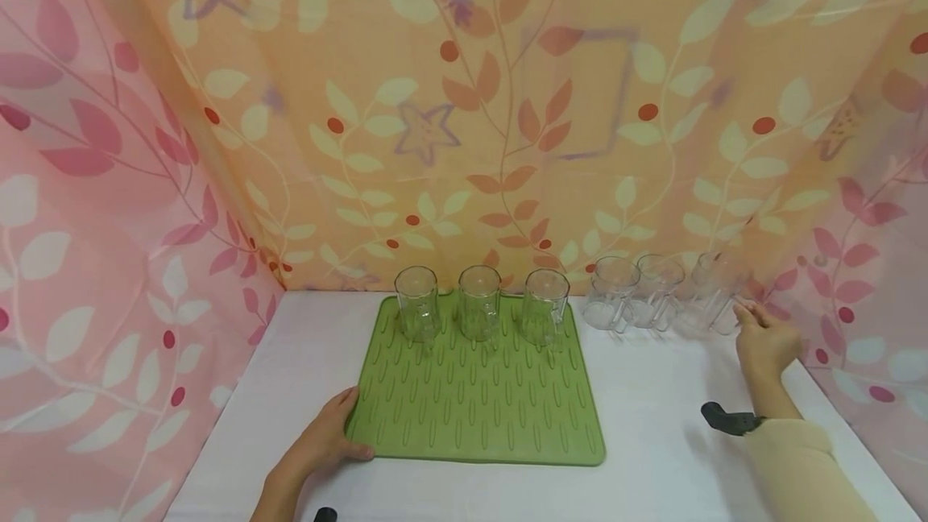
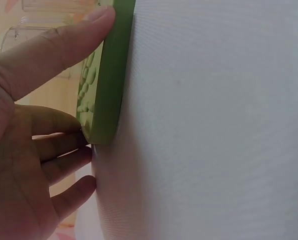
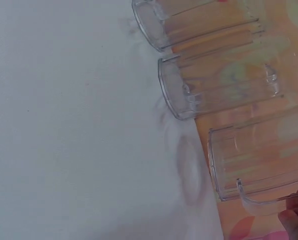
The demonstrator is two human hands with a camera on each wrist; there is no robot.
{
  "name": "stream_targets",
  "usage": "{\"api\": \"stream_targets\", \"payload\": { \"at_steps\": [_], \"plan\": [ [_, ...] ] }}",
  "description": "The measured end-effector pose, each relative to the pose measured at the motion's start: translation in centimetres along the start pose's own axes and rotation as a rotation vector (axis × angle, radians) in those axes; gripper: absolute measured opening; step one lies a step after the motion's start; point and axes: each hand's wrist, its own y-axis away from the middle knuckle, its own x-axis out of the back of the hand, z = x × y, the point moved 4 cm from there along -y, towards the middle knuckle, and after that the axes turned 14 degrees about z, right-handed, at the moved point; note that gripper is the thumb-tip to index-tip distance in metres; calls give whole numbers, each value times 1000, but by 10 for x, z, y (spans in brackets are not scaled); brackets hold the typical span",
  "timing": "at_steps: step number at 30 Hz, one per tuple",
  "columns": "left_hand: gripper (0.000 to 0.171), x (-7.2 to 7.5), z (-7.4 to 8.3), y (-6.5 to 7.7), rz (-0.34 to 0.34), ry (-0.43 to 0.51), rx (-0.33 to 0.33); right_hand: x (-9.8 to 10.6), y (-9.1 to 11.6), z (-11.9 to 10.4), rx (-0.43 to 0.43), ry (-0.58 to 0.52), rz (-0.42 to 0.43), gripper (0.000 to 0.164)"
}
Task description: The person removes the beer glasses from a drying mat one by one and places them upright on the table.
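My right hand (image 1: 768, 341) pinches the handle of a clear glass mug (image 1: 712, 290) at the right back of the table. In the right wrist view this held mug (image 3: 261, 155) stands apart from a ring-shaped shadow on the cloth. Just left of it are two more clear mugs, one nearer (image 1: 658, 290) and one farther (image 1: 613, 293). My left hand (image 1: 322, 437) rests at the near left corner of a green ridged mat (image 1: 474, 401). Its thumb (image 2: 64, 52) lies along the mat's front edge, and the fingers touch the left side.
Three clear mugs stand in a row along the mat's back edge: left (image 1: 418, 304), middle (image 1: 479, 304) and right (image 1: 545, 308). White cloth covers the table (image 1: 652, 425). Patterned curtains (image 1: 500, 119) rise close behind it and along both sides.
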Motion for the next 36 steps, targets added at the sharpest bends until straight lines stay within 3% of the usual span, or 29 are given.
{"api": "stream_targets", "payload": {
  "at_steps": [10, 24, 36],
  "plan": [
    [119, 0, 1, -1, 4, -9, 18, -15, 1, 15, 41, 33, -18, 39],
    [118, 0, 1, 0, 15, -10, 12, -21, 5, 25, 12, 36, -37, 39],
    [119, -1, 0, -1, 2, -22, 24, -13, 10, 24, 129, 180, -140, 49]
  ]
}}
